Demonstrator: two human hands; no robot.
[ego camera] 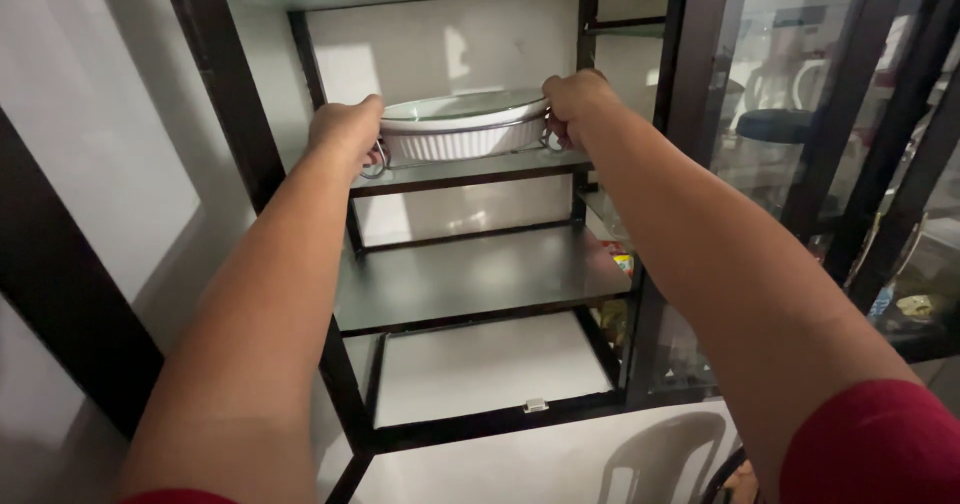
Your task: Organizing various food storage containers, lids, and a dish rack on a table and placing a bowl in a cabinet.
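Left hand (345, 132) at 9 o'clock, right hand (575, 99) at 3, each grip closed on white dish (462, 140) wire handles | shelf (470, 173) | keep level, lid steady.

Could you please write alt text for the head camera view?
Two bare hands, left and right, grip the wire handles of a white ribbed dish with a glass lid, on a dark cabinet shelf. Another dark shelf lies below it.

White ribbed oval dish (462, 136) (glass-lidded, wire-framed) sitting level on shelf.
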